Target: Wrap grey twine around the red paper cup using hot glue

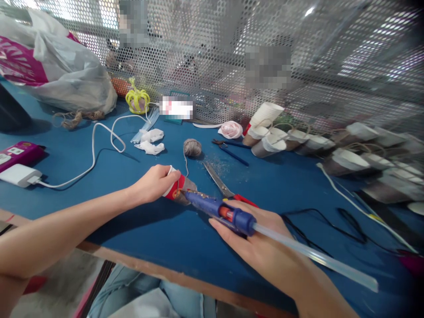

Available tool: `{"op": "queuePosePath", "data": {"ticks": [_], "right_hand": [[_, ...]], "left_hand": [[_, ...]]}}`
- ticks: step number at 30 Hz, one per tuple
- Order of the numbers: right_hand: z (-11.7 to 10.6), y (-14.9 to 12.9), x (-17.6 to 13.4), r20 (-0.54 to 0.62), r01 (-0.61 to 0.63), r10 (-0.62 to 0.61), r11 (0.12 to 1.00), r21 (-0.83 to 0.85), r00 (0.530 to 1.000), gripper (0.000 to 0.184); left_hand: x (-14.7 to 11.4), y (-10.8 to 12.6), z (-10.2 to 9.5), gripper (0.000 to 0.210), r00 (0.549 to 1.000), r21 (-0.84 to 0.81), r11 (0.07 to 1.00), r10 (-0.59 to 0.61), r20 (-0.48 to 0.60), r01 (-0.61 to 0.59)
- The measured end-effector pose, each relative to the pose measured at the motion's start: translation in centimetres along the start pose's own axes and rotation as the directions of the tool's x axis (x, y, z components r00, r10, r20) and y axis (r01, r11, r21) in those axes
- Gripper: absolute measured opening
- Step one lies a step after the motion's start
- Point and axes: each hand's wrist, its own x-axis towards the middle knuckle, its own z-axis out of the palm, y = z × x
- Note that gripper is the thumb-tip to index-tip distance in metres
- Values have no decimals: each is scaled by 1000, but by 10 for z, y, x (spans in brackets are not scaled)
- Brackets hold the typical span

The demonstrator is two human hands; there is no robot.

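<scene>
On the far left of the blue table (139, 229) lie a pink phone (18, 153) and a white charger (20, 175), its cable (96, 145) looping toward a crumpled plastic bag (62, 66) by the mesh screen. Further along, a yellow crown ornament (137, 100) stands near some white scraps (150, 142). The person's left hand (154, 183) is curled around a red-and-white paper cup (175, 187) lying on its side on the table, fingers wrapped over its top. Just beyond sit a ball of grey twine (192, 147) and red-handled scissors (225, 187). The right hand (255, 234) grips a blue glue gun (218, 210), its nozzle touching the cup, a clear glue stick (314, 256) jutting out behind. To the right, rows of twine-wrapped cups (314, 143) lie tipped over.
</scene>
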Motion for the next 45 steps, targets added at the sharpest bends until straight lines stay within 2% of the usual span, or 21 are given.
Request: {"op": "queuePosePath", "data": {"ticks": [6, 10, 13, 20, 31, 39, 45], "right_hand": [[3, -2, -1, 21, 104, -104, 994, -21, 994, 5], [1, 0, 0, 15, 3, -3, 1000, -7, 1000, 8], [-4, 2, 3, 7, -64, 65, 997, -30, 998, 11], [-7, 11, 6, 7, -35, 36, 996, -86, 999, 20], [-9, 9, 12, -47, -132, 129, 989, -69, 990, 25], [-11, 10, 10, -10, -86, 86, 995, -58, 996, 22], [-9, 12, 9, -32, -87, 86, 995, -45, 996, 20]], "left_hand": [[2, -2, 1, 37, 999, -4, 999, -34, -11, 34], [1, -3, 1, 38, 1000, -14, 1000, -25, -6, 25], [0, -3, 1, 40, 999, -20, 999, 25, 24, -25], [-2, -6, 0, 42, 989, -29, 992, 123, 79, -121], [-5, -4, 0, 44, 979, 41, 982, 177, 102, -182], [-5, -4, -1, 43, 976, 54, 980, 187, 115, -194], [-5, -5, 0, 43, 975, 60, 978, 192, 116, -199]]}}
